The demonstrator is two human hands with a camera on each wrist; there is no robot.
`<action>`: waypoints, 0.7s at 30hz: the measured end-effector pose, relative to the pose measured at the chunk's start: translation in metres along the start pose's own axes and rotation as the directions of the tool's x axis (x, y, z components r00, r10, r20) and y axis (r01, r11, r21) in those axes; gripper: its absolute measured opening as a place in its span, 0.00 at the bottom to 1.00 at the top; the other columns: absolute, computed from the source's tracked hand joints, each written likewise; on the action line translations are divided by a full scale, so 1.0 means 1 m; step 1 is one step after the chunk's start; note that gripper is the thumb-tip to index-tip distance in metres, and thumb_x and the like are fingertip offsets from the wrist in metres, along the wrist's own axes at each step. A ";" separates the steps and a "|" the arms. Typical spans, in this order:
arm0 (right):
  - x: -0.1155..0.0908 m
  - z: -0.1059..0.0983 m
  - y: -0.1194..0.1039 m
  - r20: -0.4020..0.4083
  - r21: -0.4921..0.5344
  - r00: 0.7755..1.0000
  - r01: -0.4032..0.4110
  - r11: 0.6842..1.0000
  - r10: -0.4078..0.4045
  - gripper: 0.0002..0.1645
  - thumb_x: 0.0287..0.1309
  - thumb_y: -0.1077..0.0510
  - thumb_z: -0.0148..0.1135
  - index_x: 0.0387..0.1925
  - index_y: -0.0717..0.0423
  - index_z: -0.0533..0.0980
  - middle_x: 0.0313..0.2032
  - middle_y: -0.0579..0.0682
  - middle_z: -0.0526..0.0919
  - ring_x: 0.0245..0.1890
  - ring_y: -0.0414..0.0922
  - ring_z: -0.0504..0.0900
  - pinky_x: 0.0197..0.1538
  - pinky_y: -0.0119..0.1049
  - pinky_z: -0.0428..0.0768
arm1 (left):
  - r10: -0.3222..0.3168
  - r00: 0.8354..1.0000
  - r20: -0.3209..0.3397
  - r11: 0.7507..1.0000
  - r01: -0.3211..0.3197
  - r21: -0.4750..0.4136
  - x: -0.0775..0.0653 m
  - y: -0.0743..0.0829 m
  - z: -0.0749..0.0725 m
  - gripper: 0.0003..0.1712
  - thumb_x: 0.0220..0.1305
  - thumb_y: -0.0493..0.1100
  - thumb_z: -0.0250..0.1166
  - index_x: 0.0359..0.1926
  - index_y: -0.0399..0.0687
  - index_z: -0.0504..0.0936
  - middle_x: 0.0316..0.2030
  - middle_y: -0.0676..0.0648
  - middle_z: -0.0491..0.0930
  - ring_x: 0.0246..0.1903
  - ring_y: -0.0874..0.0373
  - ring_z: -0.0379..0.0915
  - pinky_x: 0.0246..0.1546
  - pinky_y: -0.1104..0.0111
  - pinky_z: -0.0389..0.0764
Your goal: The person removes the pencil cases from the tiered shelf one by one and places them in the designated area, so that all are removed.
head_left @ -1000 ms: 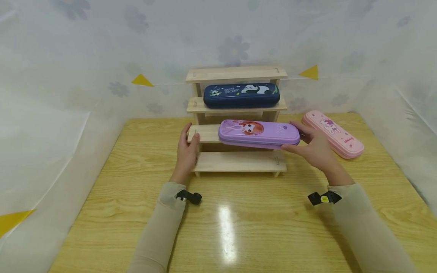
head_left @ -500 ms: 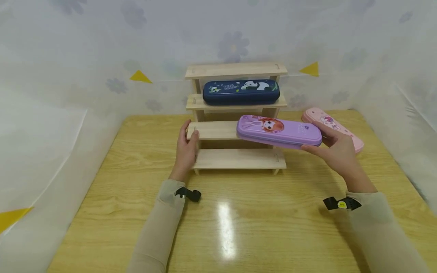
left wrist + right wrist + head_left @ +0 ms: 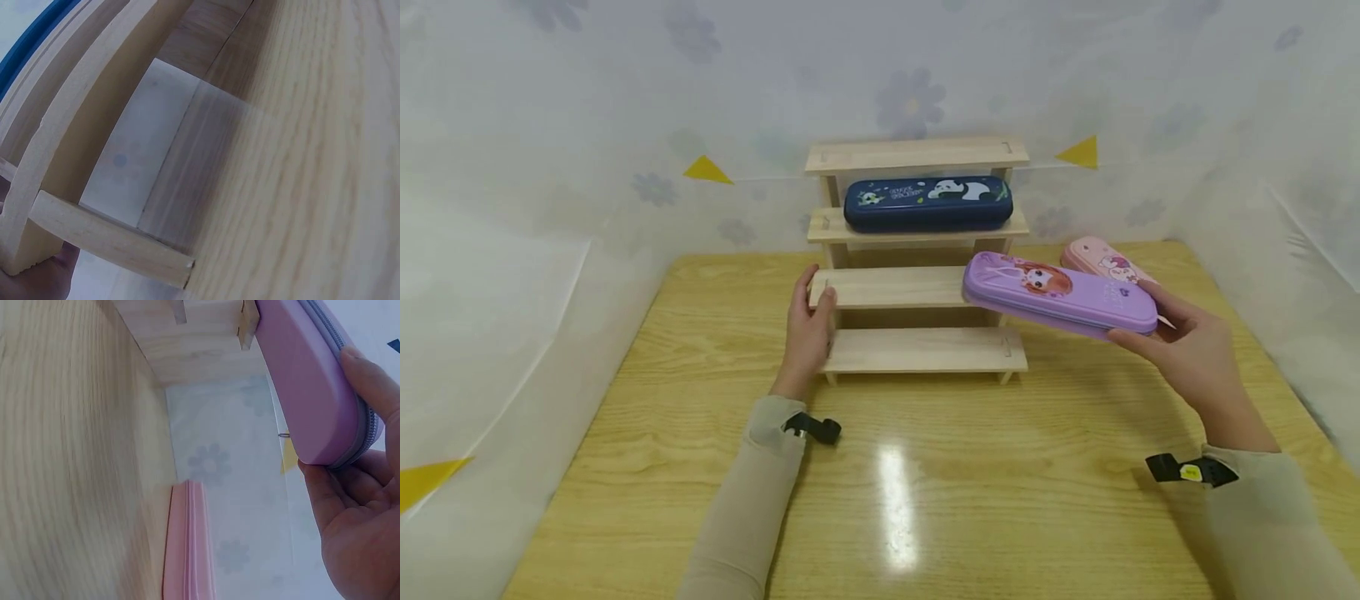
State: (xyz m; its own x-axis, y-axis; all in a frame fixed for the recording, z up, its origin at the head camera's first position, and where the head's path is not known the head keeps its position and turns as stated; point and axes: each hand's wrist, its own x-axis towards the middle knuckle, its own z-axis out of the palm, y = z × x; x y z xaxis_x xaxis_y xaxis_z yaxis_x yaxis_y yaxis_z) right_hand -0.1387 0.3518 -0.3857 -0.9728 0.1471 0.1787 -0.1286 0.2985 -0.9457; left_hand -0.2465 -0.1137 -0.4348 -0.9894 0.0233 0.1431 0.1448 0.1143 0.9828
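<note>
My right hand (image 3: 1191,354) grips one end of a purple zip pencil case (image 3: 1060,294), thumb along the near side and fingers at the far side. In the right wrist view the zip (image 3: 331,328) runs around the purple case. The case is held out at the right of a stepped wooden shelf (image 3: 917,350), its left end overlapping the third board down. My left hand (image 3: 808,333) holds the left end of that same board, thumb on the near side; the left wrist view shows only part of the hand at the board's end.
A navy pencil case with a panda (image 3: 928,204) lies on the shelf's second board from the top. On the wooden table (image 3: 1000,483), a pink pencil case (image 3: 1097,258) lies right of the shelf, partly hidden behind the purple one. White flowered sheeting stands around the table.
My right hand has carried the purple pencil case rightward off the third board, its right end swinging nearer to me. The left hand has stayed on the shelf.
</note>
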 end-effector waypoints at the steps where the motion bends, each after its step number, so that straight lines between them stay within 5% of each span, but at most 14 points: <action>1: -0.002 -0.004 0.001 -0.005 0.003 1.000 -0.006 1.000 0.006 0.46 0.51 0.71 0.73 0.70 0.49 0.68 0.68 0.48 0.69 0.51 0.30 0.78 0.44 0.20 0.77 | 0.003 1.000 -0.004 1.000 -0.003 -0.001 0.002 -0.005 0.000 0.31 0.75 0.60 0.51 0.75 0.71 0.56 0.75 0.55 0.49 0.23 0.56 0.58 0.27 0.64 0.66; 14: -0.024 -0.041 0.018 -0.168 0.190 0.985 -0.015 0.982 0.047 0.44 0.50 0.73 0.72 0.69 0.53 0.69 0.63 0.45 0.75 0.50 0.30 0.79 0.44 0.21 0.76 | 0.014 1.000 -0.008 1.000 -0.014 0.001 0.002 -0.006 0.001 0.30 0.74 0.61 0.50 0.74 0.74 0.56 0.71 0.55 0.54 0.17 0.58 0.54 0.24 0.65 0.65; 21: -0.019 -0.043 0.030 -0.242 -0.050 0.957 -0.175 0.983 0.158 0.47 0.54 0.60 0.74 0.73 0.48 0.63 0.70 0.46 0.66 0.65 0.32 0.67 0.47 0.15 0.70 | -0.017 1.000 0.019 0.999 0.018 -0.027 -0.005 0.012 -0.001 0.31 0.77 0.53 0.51 0.76 0.63 0.54 0.69 0.47 0.57 0.15 0.59 0.55 0.21 0.66 0.65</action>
State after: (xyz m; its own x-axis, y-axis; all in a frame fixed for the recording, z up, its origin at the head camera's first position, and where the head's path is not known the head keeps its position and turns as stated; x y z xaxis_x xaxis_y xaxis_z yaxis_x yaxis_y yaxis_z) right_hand -0.1157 0.3989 -0.4060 -0.9052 0.4160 0.0869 0.0539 0.3151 -0.9475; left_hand -0.2401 -0.1131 -0.4240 -0.9915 0.0404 0.1238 0.1269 0.0882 0.9880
